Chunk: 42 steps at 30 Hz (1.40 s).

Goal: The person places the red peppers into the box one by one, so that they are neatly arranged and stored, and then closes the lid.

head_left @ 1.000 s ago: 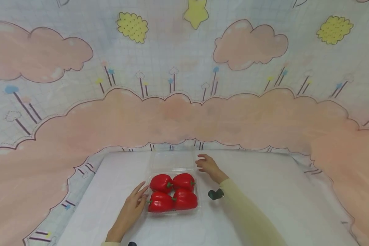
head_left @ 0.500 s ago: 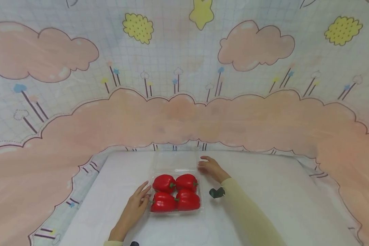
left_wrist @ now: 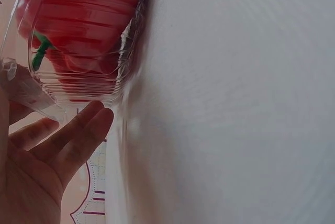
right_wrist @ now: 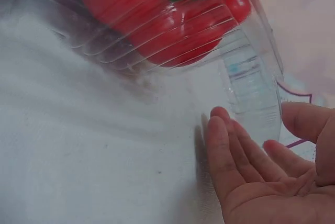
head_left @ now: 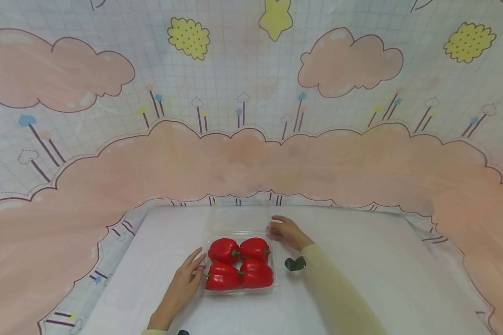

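Note:
A clear plastic clamshell box (head_left: pixel 275 274) sits on the white table, its lid (head_left: pixel 240 219) laid back away from the person. Several red bell peppers (head_left: pixel 256 273) with green stems fill the tray in two rows. At the box's left side is my left hand (head_left: pixel 184 279), fingers extended; in the left wrist view its fingertips (left_wrist: pixel 102 116) meet the ribbed lower corner. My right hand (head_left: pixel 288 232) is by the right end of the hinge, fingers loosely bent. In the right wrist view the thumb (right_wrist: pixel 303 122) lies close to the clear lid edge; contact there is unclear.
White cloth (head_left: pixel 381 265) covers the table around the box. Behind it rises a cartoon-printed backdrop (head_left: pixel 318 163) with clouds and stars. A small dark green object (head_left: pixel 295 264) shows beside the right sleeve (head_left: pixel 339 288).
The head view has shifted slightly. My right hand has come down a little toward the hinge, closer to the box. My left hand and the peppers stay in place.

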Each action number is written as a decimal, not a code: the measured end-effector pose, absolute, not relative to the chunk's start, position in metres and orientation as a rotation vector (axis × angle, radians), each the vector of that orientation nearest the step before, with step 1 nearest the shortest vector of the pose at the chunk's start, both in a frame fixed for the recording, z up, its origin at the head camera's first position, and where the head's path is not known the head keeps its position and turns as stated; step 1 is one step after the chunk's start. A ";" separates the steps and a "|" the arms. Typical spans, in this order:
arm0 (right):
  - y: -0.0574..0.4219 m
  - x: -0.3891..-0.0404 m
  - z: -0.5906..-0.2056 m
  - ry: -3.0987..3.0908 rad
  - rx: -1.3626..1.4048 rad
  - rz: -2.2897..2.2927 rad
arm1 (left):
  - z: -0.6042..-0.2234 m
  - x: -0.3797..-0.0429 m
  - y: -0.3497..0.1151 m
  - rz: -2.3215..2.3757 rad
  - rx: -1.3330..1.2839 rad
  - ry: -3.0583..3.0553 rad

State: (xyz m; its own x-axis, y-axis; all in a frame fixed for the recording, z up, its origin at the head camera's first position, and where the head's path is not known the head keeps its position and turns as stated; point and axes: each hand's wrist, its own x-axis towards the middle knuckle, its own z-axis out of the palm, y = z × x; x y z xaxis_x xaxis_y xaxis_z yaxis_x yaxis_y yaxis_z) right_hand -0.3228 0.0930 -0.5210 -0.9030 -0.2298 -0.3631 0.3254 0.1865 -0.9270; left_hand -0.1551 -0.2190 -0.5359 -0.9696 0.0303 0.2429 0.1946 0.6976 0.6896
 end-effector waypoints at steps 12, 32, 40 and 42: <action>0.094 -0.322 -0.521 2.074 0.068 -1.773 | -0.535 -0.154 -0.218 -1.132 -0.184 -2.680; 0.095 -0.318 -0.511 2.088 -0.068 -1.944 | -0.534 -0.153 -0.219 -1.161 -0.141 -2.720; 0.094 -0.317 -0.507 2.089 -0.064 -1.969 | -0.534 -0.153 -0.219 -1.148 -0.150 -2.717; 0.094 -0.316 -0.505 2.088 -0.070 -1.969 | -0.535 -0.153 -0.219 -1.150 -0.155 -2.713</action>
